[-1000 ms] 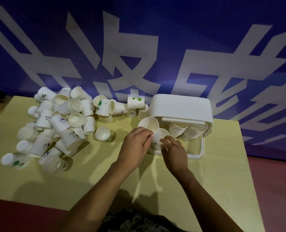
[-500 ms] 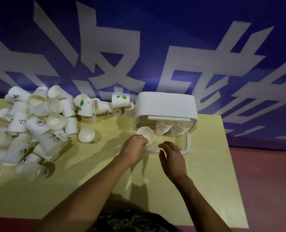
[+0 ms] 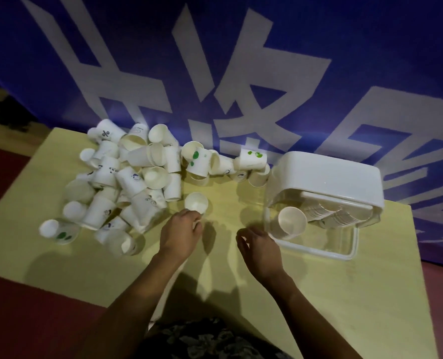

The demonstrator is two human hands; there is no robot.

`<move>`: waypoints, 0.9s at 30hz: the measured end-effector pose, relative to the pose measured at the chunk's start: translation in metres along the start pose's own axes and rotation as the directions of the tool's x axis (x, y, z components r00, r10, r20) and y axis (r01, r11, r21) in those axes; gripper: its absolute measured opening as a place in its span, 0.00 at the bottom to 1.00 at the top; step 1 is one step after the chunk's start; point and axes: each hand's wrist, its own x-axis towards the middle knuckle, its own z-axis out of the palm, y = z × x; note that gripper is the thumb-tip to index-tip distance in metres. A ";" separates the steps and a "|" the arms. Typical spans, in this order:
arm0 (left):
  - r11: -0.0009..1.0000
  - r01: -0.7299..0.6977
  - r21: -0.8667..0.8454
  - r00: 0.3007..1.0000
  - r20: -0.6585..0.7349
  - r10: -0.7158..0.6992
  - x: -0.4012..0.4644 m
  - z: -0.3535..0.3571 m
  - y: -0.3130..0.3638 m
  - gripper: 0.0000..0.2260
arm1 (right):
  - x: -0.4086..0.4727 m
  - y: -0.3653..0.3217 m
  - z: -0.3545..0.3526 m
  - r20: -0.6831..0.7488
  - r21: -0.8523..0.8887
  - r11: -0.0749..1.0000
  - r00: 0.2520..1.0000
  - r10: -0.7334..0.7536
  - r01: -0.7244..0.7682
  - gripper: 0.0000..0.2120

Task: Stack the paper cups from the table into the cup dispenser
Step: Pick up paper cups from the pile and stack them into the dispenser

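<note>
Our left hand (image 3: 183, 230) curls just below a lone cup (image 3: 196, 202), grip unclear; our right hand (image 3: 259, 246), relaxed and holding nothing, sits beside the dispenser (image 3: 326, 177).

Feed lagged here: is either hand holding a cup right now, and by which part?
Left hand reaches the lone cup; fingertips sit at its near rim, but a closed grip cannot be told. Right hand holds nothing.
</note>
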 end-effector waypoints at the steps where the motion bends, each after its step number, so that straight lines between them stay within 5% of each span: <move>1: 0.999 0.043 0.001 0.999 -0.017 -0.043 0.002 -0.007 -0.016 0.08 | 0.005 -0.009 0.008 0.025 0.001 1.000 1.000 -0.011 0.011 0.05; 6: 0.978 0.203 0.049 0.978 -0.052 -0.200 0.014 -0.031 -0.078 0.12 | 0.031 -0.043 0.043 0.179 -0.010 1.000 0.984 0.004 -0.003 0.11; 15: 0.981 0.149 0.125 0.986 0.062 -0.157 0.037 -0.036 -0.137 0.21 | 0.070 -0.082 0.084 0.233 -0.089 0.990 0.964 0.129 -0.111 0.22; 22: 0.999 0.044 0.026 0.999 0.025 -0.045 0.062 -0.048 -0.150 0.13 | 0.086 -0.090 0.109 0.290 -0.108 0.968 0.924 0.249 -0.227 0.24; 27: 0.995 0.044 -0.090 0.998 -0.038 -0.048 0.069 -0.064 -0.152 0.09 | 0.084 -0.094 0.119 0.179 -0.063 0.952 0.935 0.307 -0.300 0.20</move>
